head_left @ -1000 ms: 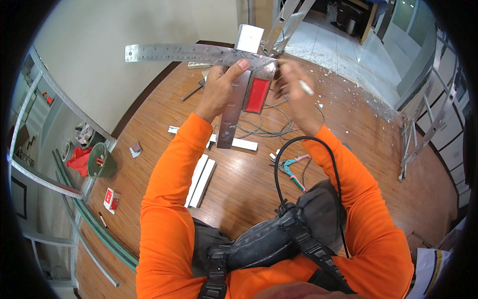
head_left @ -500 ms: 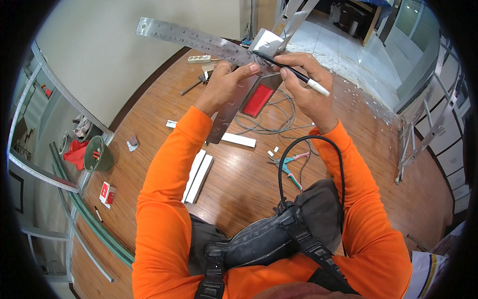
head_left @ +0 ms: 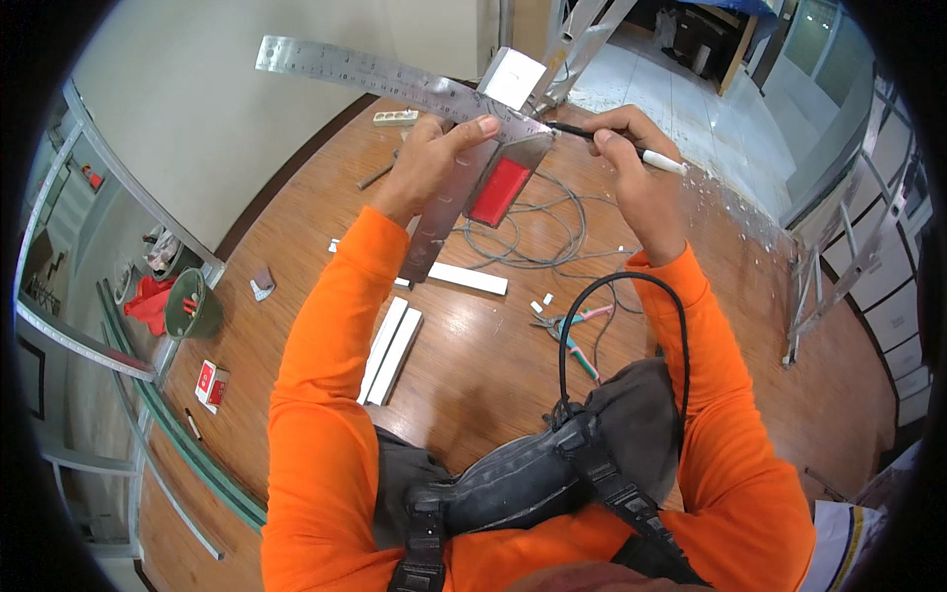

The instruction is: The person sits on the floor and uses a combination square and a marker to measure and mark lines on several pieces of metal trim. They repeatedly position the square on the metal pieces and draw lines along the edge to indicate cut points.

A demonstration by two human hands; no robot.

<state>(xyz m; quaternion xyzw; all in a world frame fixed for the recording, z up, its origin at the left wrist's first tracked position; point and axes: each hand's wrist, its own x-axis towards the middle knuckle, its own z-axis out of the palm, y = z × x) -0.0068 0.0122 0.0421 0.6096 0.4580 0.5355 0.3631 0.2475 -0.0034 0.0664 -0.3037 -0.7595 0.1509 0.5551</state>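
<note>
- Left hand [head_left: 426,163]: fingers clamp the metal square [head_left: 395,81] across the white strip [head_left: 513,79]; hold it flat.
- Right hand [head_left: 641,173]: fingers pinch the marker [head_left: 661,162] near the square's corner; draw lightly along the edge.

The pen [head_left: 659,160] is black and white, the sleeves [head_left: 330,340] orange.
</note>
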